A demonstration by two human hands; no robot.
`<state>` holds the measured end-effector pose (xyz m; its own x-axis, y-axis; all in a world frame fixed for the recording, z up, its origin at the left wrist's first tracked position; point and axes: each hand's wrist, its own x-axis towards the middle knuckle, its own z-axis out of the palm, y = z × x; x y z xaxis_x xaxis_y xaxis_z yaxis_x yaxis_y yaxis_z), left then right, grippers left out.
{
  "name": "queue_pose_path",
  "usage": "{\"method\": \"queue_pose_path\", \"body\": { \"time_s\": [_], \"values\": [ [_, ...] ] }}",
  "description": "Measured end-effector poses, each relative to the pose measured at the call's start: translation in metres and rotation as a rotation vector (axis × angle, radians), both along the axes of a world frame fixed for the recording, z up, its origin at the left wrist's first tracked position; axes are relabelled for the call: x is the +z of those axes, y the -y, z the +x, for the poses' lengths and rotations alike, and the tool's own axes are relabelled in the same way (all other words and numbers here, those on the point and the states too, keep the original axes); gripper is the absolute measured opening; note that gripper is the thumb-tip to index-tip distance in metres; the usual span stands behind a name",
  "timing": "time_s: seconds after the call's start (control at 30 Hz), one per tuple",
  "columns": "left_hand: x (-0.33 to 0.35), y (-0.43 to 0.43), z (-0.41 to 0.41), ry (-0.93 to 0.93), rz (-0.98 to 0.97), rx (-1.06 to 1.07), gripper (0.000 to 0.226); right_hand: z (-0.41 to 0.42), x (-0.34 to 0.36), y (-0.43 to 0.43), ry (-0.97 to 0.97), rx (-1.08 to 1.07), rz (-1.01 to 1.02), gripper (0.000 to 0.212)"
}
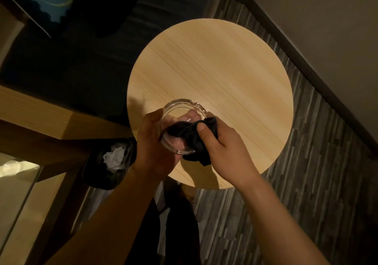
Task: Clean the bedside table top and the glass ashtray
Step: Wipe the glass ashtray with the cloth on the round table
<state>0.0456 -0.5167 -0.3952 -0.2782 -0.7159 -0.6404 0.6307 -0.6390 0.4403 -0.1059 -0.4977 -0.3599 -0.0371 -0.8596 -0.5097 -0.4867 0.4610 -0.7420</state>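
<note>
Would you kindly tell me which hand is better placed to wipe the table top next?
Right, probably: the right hand grips the dark cloth above the table top, while the left hand is occupied holding the glass ashtray.

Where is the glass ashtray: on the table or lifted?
Lifted: the left hand grips the glass ashtray above the table top; the right hand pushes a dark cloth inside.

lighting: dim, warm; counter (214,76) brightest, hand shadows on it. upper left near black. wide-angle bend at edges; soft focus.
</note>
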Motion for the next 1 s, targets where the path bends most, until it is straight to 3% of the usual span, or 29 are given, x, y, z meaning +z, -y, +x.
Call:
{"method": "queue_pose_path", "body": {
  "time_s": [0.1,0.2,0.33,0.53,0.67,0.77,1.0],
  "values": [
    [-0.007,0.002,0.006,-0.056,0.043,0.004,0.069,-0.007,0.017,0.007,-0.116,-0.088,-0.127,0.042],
    [-0.008,0.005,0.01,-0.036,0.099,0.029,0.043,-0.006,0.036,0.011,-0.19,-0.198,-0.291,0.033],
    [-0.011,0.002,0.009,-0.094,0.066,-0.008,0.062,0.009,0.054,0.016,-0.176,-0.206,-0.451,0.035],
    [-0.003,0.001,0.001,-0.07,0.045,0.022,0.051,0.037,0.041,0.015,-0.112,0.156,-0.264,0.046],
    [-0.007,0.004,0.007,-0.102,0.046,0.063,0.055,0.025,0.023,0.004,-0.203,0.299,-0.483,0.036],
    [-0.01,0.004,0.015,-0.178,0.052,0.048,0.061,0.007,0.007,0.006,-0.292,0.519,-0.672,0.031],
    [-0.011,0.001,0.02,-0.323,0.032,-0.01,0.061,-0.012,-0.011,0.034,-0.407,0.862,-0.713,0.046]
  ]
}}
